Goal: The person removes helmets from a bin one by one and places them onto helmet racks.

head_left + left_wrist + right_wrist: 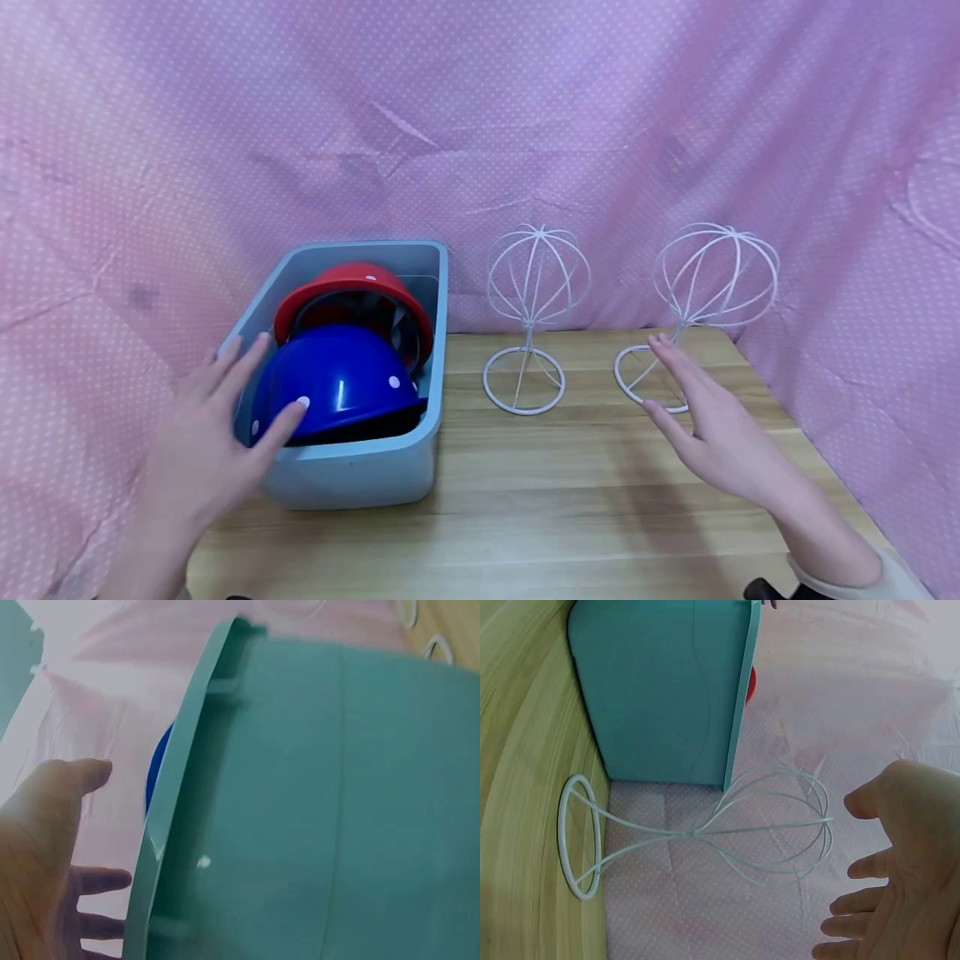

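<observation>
A blue hard hat (337,375) lies tilted in the grey-blue plastic bin (352,479), in front of a red hard hat (360,279) whose inside faces the front. My left hand (210,442) is over the bin's left front side with fingers spread, its thumb overlapping the blue hat in the head view. In the left wrist view those fingers are beside the bin's rim (169,802). Over the right part of the table, my right hand (720,437) has straight fingers and holds nothing. Its fingertips overlap the base of the right white wire stand (716,275).
Another white wire stand (528,321) with a globe-shaped top stands just right of the bin. All of these are on a wooden table (517,483). A pink dotted cloth (525,108) hangs behind and at both sides.
</observation>
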### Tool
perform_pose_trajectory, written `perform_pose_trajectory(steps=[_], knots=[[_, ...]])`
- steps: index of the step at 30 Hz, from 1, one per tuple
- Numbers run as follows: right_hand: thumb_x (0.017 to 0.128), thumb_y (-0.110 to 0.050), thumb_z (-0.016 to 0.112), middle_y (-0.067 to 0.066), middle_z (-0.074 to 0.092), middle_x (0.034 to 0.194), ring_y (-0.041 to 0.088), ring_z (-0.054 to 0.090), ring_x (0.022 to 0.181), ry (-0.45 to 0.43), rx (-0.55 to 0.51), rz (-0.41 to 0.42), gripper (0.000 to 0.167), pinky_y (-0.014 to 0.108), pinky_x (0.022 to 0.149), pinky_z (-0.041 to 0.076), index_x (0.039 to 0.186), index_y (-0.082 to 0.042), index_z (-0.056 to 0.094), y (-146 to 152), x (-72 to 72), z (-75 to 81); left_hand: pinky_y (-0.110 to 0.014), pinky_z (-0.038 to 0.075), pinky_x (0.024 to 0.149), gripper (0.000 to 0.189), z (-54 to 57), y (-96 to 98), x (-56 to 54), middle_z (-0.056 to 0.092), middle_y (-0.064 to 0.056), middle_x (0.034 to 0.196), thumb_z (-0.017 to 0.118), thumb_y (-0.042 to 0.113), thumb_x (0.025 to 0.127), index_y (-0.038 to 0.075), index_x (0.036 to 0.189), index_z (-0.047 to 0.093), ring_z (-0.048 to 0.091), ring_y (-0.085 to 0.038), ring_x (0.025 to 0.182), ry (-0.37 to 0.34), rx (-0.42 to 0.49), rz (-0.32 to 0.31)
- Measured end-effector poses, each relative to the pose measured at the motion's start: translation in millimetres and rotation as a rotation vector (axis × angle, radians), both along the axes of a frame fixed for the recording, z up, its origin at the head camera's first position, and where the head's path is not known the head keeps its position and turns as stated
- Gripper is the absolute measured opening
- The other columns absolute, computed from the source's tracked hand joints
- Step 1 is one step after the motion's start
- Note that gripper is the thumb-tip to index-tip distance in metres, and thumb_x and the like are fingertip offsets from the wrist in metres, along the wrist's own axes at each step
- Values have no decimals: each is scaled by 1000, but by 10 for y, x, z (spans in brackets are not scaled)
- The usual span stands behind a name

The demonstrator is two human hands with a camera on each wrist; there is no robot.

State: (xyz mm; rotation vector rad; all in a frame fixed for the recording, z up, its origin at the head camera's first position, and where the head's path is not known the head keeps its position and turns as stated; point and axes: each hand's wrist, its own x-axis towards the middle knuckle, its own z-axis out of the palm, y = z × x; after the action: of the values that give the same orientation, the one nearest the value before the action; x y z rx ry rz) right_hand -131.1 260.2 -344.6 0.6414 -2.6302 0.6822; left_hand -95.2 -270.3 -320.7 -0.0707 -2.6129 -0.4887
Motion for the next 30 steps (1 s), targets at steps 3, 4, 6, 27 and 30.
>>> perform_pose_trajectory(steps=[3, 4, 6, 27, 30], knots=[[104, -19, 68, 19, 40, 169, 49, 45, 149, 5, -6, 14, 79, 62, 118, 35, 170, -19, 26, -101, -30, 52, -79, 24, 116, 81, 7, -195, 35, 38, -22, 169, 72, 47, 96, 25, 167, 38, 32, -53, 155, 49, 70, 58], [103, -18, 68, 18, 42, 168, 48, 49, 145, 6, -9, 19, 79, 61, 114, 41, 170, -19, 26, -133, -39, 68, -78, 27, 116, 79, 7, -259, 46, 40, -21, 168, 72, 45, 96, 25, 166, 39, 36, -53, 154, 67, 88, 73], [103, -17, 68, 17, 46, 165, 48, 56, 138, 10, -22, 28, 78, 61, 105, 49, 170, -19, 28, -194, -56, 96, -69, 31, 120, 75, -7, -368, 61, 47, -22, 163, 73, 40, 96, 27, 163, 44, 42, -53, 150, 116, 137, 93], [113, -9, 42, 38, 43, 159, 22, 61, 140, -559, -811, 609, 52, 31, 109, 52, 160, 11, 31, -1240, -408, 107, -6, 47, 90, 52, -694, -739, -56, 66, 18, 141, 48, -2, 102, 1, 154, 54, 64, 6, 116, 241, 769, -131], [114, -12, 38, 36, 37, 164, 44, 49, 148, -738, -951, 645, 54, 34, 113, 49, 162, 11, 27, -1499, -500, 208, -8, 44, 93, 53, -734, -731, -94, 64, 16, 145, 47, -2, 101, 1, 153, 55, 60, -2, 120, 234, 811, -126]])
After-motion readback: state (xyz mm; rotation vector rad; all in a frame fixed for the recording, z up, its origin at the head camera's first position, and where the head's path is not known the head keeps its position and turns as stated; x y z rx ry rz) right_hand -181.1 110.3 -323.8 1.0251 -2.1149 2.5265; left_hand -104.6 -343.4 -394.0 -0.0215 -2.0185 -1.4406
